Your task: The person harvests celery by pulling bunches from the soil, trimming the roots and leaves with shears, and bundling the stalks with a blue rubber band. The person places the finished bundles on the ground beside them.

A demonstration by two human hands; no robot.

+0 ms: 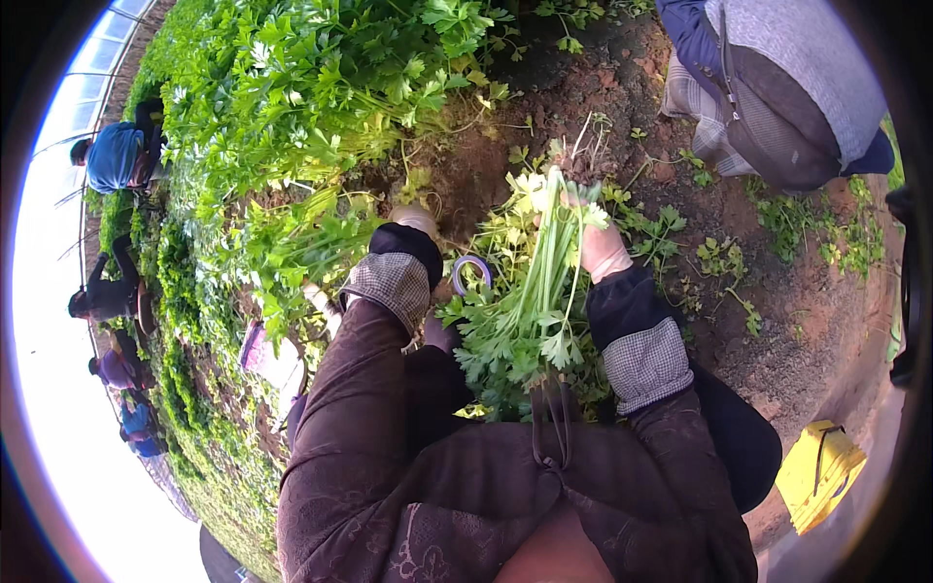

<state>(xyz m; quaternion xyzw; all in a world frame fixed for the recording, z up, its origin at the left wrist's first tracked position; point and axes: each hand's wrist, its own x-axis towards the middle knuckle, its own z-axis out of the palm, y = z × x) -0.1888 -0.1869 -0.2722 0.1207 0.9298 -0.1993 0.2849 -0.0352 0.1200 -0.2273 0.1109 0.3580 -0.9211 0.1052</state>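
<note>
My right hand (603, 246) grips a bunch of celery (548, 255) by its pale stalks, just below the root end. The bunch is upside down: its soil-caked roots (583, 159) point away from me and its leaves spread towards my lap. My left hand (414, 217) reaches low to the ground beside the leaning stalks of celery plants (306, 222). Its fingers are mostly hidden behind the wrist and dark cuff, so any hold is unclear. Between my forearms lies a ring-shaped roll of purple tape (472, 275), next to yellowed leaves (503, 233).
Dense standing celery (321, 80) fills the upper left. A pink and white container (271, 357) sits by my left arm. A person (787, 87) bends at the upper right. Several people work farther left. Loose leaves litter the soil (736, 350); a yellow crate (818, 474) stands lower right.
</note>
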